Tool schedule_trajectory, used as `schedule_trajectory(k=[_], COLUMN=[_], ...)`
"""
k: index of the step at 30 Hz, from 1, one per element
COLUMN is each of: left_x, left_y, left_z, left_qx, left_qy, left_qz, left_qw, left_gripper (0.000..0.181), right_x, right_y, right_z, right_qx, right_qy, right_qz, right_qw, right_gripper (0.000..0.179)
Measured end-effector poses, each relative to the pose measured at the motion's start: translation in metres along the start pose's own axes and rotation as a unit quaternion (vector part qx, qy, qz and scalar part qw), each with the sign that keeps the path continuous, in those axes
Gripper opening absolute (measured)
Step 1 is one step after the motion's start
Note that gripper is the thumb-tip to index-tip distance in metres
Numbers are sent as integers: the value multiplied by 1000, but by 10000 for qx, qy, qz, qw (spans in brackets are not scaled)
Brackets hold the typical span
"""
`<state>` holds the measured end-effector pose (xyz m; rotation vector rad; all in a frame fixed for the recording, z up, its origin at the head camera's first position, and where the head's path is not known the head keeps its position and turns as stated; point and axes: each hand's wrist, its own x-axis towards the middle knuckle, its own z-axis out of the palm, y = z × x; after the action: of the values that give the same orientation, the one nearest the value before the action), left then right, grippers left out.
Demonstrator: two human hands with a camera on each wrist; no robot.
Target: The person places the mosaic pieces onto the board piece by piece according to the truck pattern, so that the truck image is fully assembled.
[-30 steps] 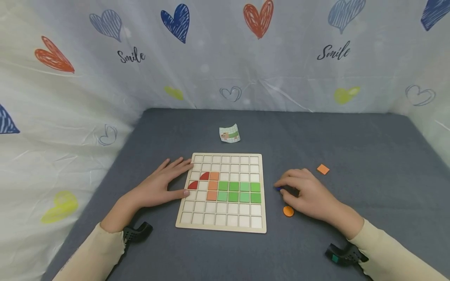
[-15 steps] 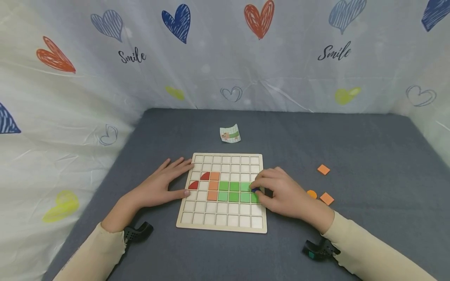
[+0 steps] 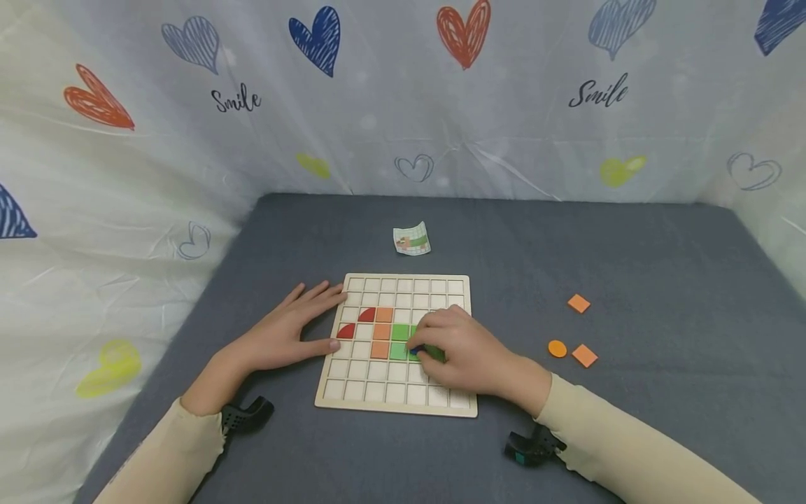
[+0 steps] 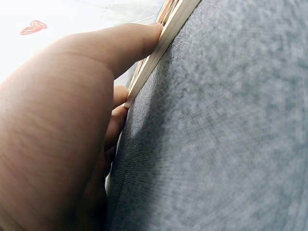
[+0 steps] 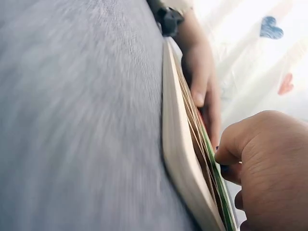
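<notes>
A wooden grid board (image 3: 395, 411) lies flat on the dark cloth, partly filled with orange squares (image 3: 381, 332), green squares (image 3: 399, 341) and two red quarter-round pieces (image 3: 345, 332). My left hand (image 3: 283, 336) rests at the board's left edge, fingers straight and spread, thumb on the rim; the left wrist view shows the thumb (image 4: 139, 41) touching that rim. Above the green squares, my right hand (image 3: 466, 353) pinches a small blue piece (image 3: 416, 349) between thumb and fingers. Its shape is mostly hidden by the fingers, which also cover several green squares.
Right of the board lie two loose orange squares (image 3: 578, 303) and an orange round disc (image 3: 557, 348). A small printed picture card (image 3: 412, 239) lies behind the board. A curtain with hearts (image 3: 462, 31) hangs along the back and sides of the table.
My right hand has carried the blue piece left from the cloth beside the board to over the green squares, uncovering an orange square and disc. My left hand has stayed in place.
</notes>
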<state>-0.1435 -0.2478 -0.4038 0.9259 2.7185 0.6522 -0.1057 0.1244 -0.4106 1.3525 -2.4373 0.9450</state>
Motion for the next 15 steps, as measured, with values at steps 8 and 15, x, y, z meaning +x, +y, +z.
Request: schedule_trajectory(k=[8,15], left_x=[0,0], left_y=[1,1], left_z=[-1,-1], left_qx=[-2,-62], left_qy=[3,6], left_qz=[-22,6], left_qw=[10000,10000], left_gripper=[90,89], right_x=[20,35], right_y=[-13,-20], right_z=[15,24], right_qx=[-46,-66], right_qy=[-205,-286], right_qz=[-43,-68], right_qw=[9998,9995], right_gripper=[19,18])
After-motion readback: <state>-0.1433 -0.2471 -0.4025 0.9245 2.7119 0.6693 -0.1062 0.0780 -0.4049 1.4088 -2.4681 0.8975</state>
